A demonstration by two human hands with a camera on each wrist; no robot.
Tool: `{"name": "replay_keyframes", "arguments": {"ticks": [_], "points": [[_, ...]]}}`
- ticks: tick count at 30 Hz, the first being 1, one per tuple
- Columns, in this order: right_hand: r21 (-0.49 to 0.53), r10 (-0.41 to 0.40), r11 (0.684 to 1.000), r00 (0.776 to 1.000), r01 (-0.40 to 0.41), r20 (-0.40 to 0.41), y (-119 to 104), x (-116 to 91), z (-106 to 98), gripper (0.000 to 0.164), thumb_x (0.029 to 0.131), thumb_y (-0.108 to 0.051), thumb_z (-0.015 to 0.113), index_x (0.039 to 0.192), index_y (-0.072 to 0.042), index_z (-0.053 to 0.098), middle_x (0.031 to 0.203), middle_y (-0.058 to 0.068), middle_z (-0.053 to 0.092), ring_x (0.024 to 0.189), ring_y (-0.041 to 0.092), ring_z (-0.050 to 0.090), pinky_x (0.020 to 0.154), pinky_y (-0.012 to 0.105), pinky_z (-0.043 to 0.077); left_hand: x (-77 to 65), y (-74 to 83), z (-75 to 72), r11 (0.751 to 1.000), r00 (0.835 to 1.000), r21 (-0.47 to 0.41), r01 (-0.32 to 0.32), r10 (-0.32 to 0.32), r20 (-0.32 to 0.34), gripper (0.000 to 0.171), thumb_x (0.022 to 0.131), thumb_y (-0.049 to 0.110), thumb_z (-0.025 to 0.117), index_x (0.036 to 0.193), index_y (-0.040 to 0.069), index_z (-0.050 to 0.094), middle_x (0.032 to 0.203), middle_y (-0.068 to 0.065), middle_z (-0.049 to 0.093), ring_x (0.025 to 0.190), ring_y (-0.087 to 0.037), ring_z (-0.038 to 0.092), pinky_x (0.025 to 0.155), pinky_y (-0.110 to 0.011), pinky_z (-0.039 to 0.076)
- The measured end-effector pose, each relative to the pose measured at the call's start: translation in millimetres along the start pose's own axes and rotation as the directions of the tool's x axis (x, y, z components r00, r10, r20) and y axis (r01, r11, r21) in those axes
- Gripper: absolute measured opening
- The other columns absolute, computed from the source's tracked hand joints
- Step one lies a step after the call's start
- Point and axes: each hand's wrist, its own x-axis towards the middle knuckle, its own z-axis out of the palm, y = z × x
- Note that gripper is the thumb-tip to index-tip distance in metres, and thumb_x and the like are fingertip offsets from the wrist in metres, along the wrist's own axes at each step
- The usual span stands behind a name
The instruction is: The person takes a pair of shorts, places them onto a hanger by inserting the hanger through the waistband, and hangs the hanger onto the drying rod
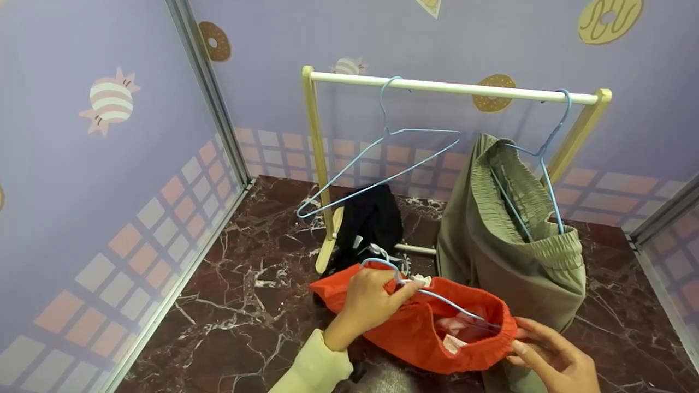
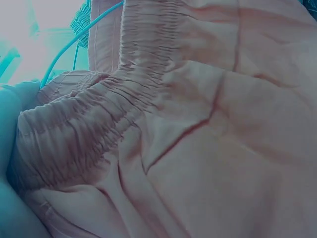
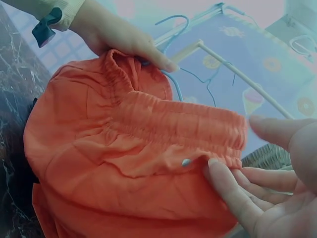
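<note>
Orange elastic-waist pants (image 1: 404, 333) hang around a light-blue wire hanger (image 1: 450, 302), with one hanger arm showing inside the opening. My left hand (image 1: 368, 303) grips the hanger below its hook and touches the waistband; its thumb lies along the wire. At the other end of the waistband (image 3: 183, 124), my right hand (image 1: 562, 355) holds the edge between thumb and fingers. A white tag (image 1: 453, 344) shows inside. In the left wrist view, gathered waistband cloth (image 2: 64, 139) fills much of the picture, and only part of the hand appears at the left edge.
Behind stands a rack with a white rail (image 1: 453, 86). From it hang a bare blue hanger (image 1: 382, 180) and olive-green elastic-waist pants (image 1: 508, 262) on another hanger. Black clothing (image 1: 374, 213) lies low near the rack's left leg. Patterned panels (image 1: 109, 191) enclose the marbled floor (image 1: 235, 327).
</note>
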Motion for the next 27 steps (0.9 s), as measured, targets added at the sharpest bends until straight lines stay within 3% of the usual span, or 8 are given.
{"name": "replay_keyframes", "arguments": {"ticks": [4, 8, 11, 16, 19, 21, 23, 27], "points": [[0.008, -0.078, 0.997, 0.996, 0.078, 0.04, 0, -2, 6, 0.045, 0.082, 0.002, 0.062, 0.125, 0.009, 0.048, 0.099, 0.006, 0.068, 0.085, 0.02, 0.068, 0.068, 0.035, 0.054, 0.0, -0.4, -0.5, 1.0, 1.0, -0.001, -0.011, 0.011, -0.017, 0.055, 0.081, 0.055, 0.058, 0.046, 0.021, 0.034, 0.042, 0.011, 0.025, 0.04, -0.001, 0.026, 0.043, -0.016, 0.014], [-0.097, -0.123, 0.987, 0.991, 0.129, 0.06, -2, -3, 11, 0.042, 0.082, -0.002, 0.064, 0.122, 0.006, 0.052, 0.101, 0.005, 0.068, 0.085, 0.016, 0.067, 0.069, 0.026, 0.054, 0.5, 0.0, -2.0, 1.0, 0.999, -0.021, -0.02, 0.019, -0.036, 0.057, 0.08, 0.054, 0.06, 0.045, 0.02, 0.032, 0.042, 0.01, 0.024, 0.041, 0.0, 0.024, 0.043, -0.015, 0.013], [-0.189, -0.195, 0.96, 0.977, 0.209, 0.089, -4, -3, 12, 0.039, 0.083, -0.002, 0.063, 0.12, 0.006, 0.054, 0.102, 0.005, 0.067, 0.086, 0.015, 0.066, 0.07, 0.022, 0.053, 0.5, -1.1, -2.8, 0.999, 0.999, -0.04, -0.013, 0.012, -0.033, 0.056, 0.08, 0.053, 0.06, 0.045, 0.019, 0.033, 0.042, 0.01, 0.025, 0.042, 0.001, 0.024, 0.044, -0.014, 0.014], [-0.311, -0.356, 0.888, 0.935, 0.338, 0.0, -7, -1, 8, 0.035, 0.078, 0.006, 0.066, 0.112, 0.004, 0.059, 0.098, 0.0, 0.065, 0.082, 0.011, 0.064, 0.067, 0.019, 0.051, 0.0, -5.1, -5.2, 0.995, 0.999, -0.084, 0.046, -0.045, 0.01, 0.054, 0.082, 0.054, 0.057, 0.045, 0.021, 0.036, 0.041, 0.01, 0.024, 0.041, 0.0, 0.023, 0.045, -0.016, 0.014], [-0.426, -0.439, 0.826, 0.896, 0.37, -0.073, -5, 1, 7, 0.037, 0.071, 0.007, 0.071, 0.106, -0.001, 0.064, 0.098, -0.002, 0.064, 0.082, 0.006, 0.06, 0.066, 0.014, 0.048, 1.0, -6.2, -8.1, 0.989, 0.996, -0.124, 0.081, -0.076, 0.047, 0.052, 0.082, 0.055, 0.056, 0.045, 0.023, 0.038, 0.041, 0.01, 0.024, 0.041, -0.002, 0.023, 0.045, -0.017, 0.014], [-0.499, -0.462, 0.788, 0.882, 0.361, -0.092, -3, 2, 6, 0.039, 0.068, 0.004, 0.076, 0.105, -0.005, 0.066, 0.1, 0.0, 0.063, 0.086, 0.002, 0.058, 0.067, 0.01, 0.045, 1.9, -6.6, -9.7, 0.985, 0.994, -0.142, 0.097, -0.088, 0.065, 0.052, 0.082, 0.056, 0.056, 0.045, 0.024, 0.039, 0.041, 0.01, 0.024, 0.041, -0.003, 0.023, 0.044, -0.017, 0.015], [-0.574, -0.46, 0.748, 0.884, 0.333, -0.086, -1, 3, 6, 0.043, 0.066, -0.003, 0.079, 0.107, -0.011, 0.066, 0.103, 0.0, 0.061, 0.089, -0.004, 0.055, 0.07, 0.005, 0.041, 2.7, -6.5, -11.3, 0.981, 0.992, -0.156, 0.111, -0.099, 0.079, 0.05, 0.082, 0.056, 0.055, 0.046, 0.025, 0.04, 0.042, 0.01, 0.024, 0.041, -0.004, 0.022, 0.045, -0.018, 0.015], [-0.673, -0.41, 0.682, 0.912, 0.286, -0.028, 5, 3, 5, 0.047, 0.066, -0.018, 0.082, 0.109, -0.017, 0.064, 0.105, -0.012, 0.058, 0.085, -0.014, 0.049, 0.069, 0.003, 0.038, 3.6, -6.4, -13.6, 0.979, 0.992, -0.178, 0.099, -0.084, 0.093, 0.049, 0.083, 0.054, 0.055, 0.047, 0.025, 0.041, 0.041, 0.01, 0.025, 0.041, -0.004, 0.022, 0.046, -0.018, 0.016]]}}
